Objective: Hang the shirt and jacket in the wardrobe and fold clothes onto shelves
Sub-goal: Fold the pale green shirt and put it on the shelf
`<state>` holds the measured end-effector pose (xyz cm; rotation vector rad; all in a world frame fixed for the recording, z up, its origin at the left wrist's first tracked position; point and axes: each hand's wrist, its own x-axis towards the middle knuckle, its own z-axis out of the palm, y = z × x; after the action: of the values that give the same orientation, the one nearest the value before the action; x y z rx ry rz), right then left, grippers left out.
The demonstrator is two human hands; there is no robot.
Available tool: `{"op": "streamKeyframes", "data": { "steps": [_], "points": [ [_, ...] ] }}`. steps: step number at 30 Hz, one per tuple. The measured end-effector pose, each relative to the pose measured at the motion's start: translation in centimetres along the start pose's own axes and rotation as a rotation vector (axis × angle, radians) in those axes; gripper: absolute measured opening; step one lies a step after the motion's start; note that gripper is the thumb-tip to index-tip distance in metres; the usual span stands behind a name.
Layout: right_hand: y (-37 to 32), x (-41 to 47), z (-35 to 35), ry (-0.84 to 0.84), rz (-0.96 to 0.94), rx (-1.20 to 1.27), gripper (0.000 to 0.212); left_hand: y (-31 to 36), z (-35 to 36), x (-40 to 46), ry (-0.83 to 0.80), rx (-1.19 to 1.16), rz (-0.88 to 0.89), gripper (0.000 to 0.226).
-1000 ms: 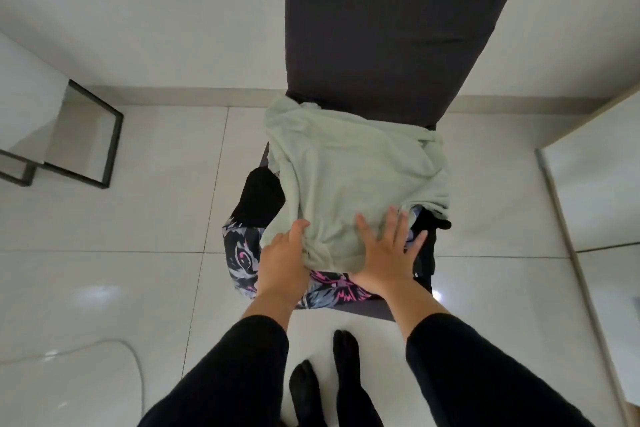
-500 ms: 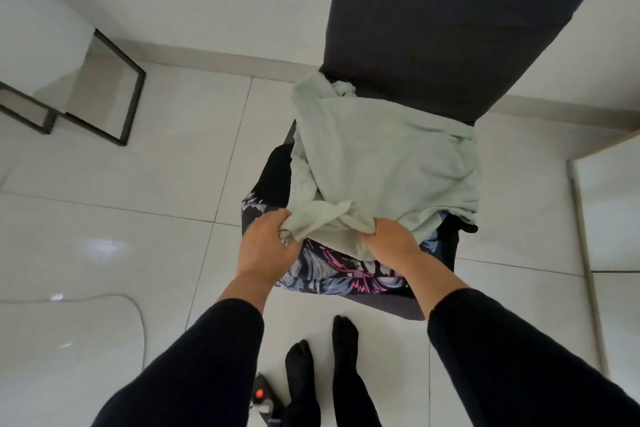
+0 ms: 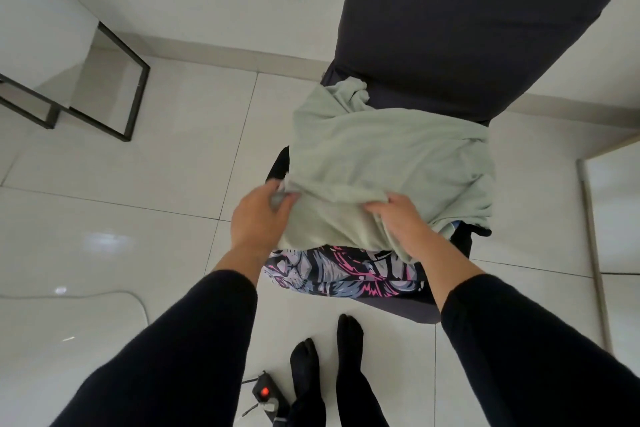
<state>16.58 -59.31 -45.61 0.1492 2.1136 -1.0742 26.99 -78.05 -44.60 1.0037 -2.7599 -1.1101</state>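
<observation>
A person stood looking down at a dark grey fabric-covered chair [image 3: 450, 45] piled with clothes. On top of the pile lay a pale sage-green soft cotton garment [image 3: 388, 163], crumpled and spread over most of the seat, its far corner bunched against the chair back. The left hand [image 3: 258, 218] gripped the garment's near left edge, with thumb and fingers curled round a fold of the cloth. The right hand [image 3: 401, 218] clutched the near front edge, fingers bent down into the fabric and the cloth gathered beneath the palm. Both arms wore long black sleeves [image 3: 194, 340].

Beneath the green garment, a dark patterned piece of clothing with grey, blue and pink print [image 3: 339, 274] hung over the seat's front edge, and black clothing [image 3: 278, 163] showed at the pile's left side.

The chair stood on a glossy white tiled floor [image 3: 121, 218]. Two feet in black socks [image 3: 329, 367] stood just before the chair. Beside them lay a black power strip with a glowing red switch [image 3: 265, 392]. A black metal frame [image 3: 124, 87] stood at the far left.
</observation>
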Motion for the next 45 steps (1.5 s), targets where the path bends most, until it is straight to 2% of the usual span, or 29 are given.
{"op": "streamKeyframes", "data": {
  "steps": [3, 5, 8, 10, 14, 19, 23, 27, 29, 30, 33, 34, 36, 40, 43, 45],
  "points": [
    [-2.4, 1.5, -1.2, 0.188, -0.15, 0.251, 0.031, 1.9, 0.5, 3.0, 0.12, -0.294, -0.001, 0.022],
    [-2.0, 2.7, -1.2, 0.219, -0.164, 0.207, 0.034, 1.3, 1.6, 3.8, 0.062, -0.384, -0.109, 0.031],
    [1.1, 3.0, -0.3, 0.168, -0.029, -0.167, 0.045, -1.7, 4.1, 1.9, -0.116, -0.263, -0.315, 0.043],
    [3.1, 2.7, 0.4, 0.191, -0.007, -0.324, 0.047, -3.7, 5.4, -0.3, -0.152, -0.204, -0.365, 0.04],
    [4.5, 2.1, 1.4, 0.285, -0.043, -0.388, 0.046, -5.6, 6.0, -2.8, -0.135, 0.12, -0.364, 0.037],
    [4.0, 1.6, 1.1, 0.413, -0.133, -0.506, 0.046, -7.7, 3.3, -3.3, 0.007, 0.048, -0.333, 0.036],
    [4.5, 0.9, 0.8, 0.304, -0.126, -0.766, 0.047, -11.6, 2.1, -4.1, -0.105, 0.137, -0.373, 0.022],
    [5.3, 0.0, 1.6, 0.293, -0.116, -0.806, 0.041, -10.7, 2.6, -4.0, -0.131, 0.148, -0.321, 0.021],
    [5.6, -0.5, 2.0, 0.305, -0.117, -0.778, 0.039, -9.4, 3.1, -4.2, -0.074, 0.034, -0.362, 0.027],
    [5.7, -0.7, 2.2, 0.32, -0.123, -0.755, 0.039, -8.9, 3.4, -4.4, -0.058, -0.089, -0.454, 0.029],
    [6.3, -1.3, 2.7, 0.357, -0.15, -0.712, 0.044, -8.4, 4.2, -4.8, -0.062, -0.753, -0.817, 0.024],
    [6.4, -1.4, 2.7, 0.359, -0.154, -0.716, 0.045, -8.2, 4.3, -4.9, -0.042, -0.956, -0.87, 0.02],
    [6.7, -1.5, 2.7, 0.35, -0.156, -0.737, 0.046, -7.7, 4.3, -4.7, 0.091, -1.121, -0.866, 0.015],
    [6.5, -1.4, 2.1, 0.33, -0.169, -0.797, 0.04, -7.0, 3.3, -4.0, 0.396, -0.831, -0.747, 0.028],
    [6.7, -1.6, 1.9, 0.292, -0.17, -0.815, 0.038, -6.7, 2.7, -3.7, 0.353, -0.625, -0.674, 0.017],
    [6.9, -1.7, 1.9, 0.275, -0.182, -0.805, 0.037, -6.2, 2.9, -3.4, 0.252, -0.466, -0.659, 0.024]
  ]
}}
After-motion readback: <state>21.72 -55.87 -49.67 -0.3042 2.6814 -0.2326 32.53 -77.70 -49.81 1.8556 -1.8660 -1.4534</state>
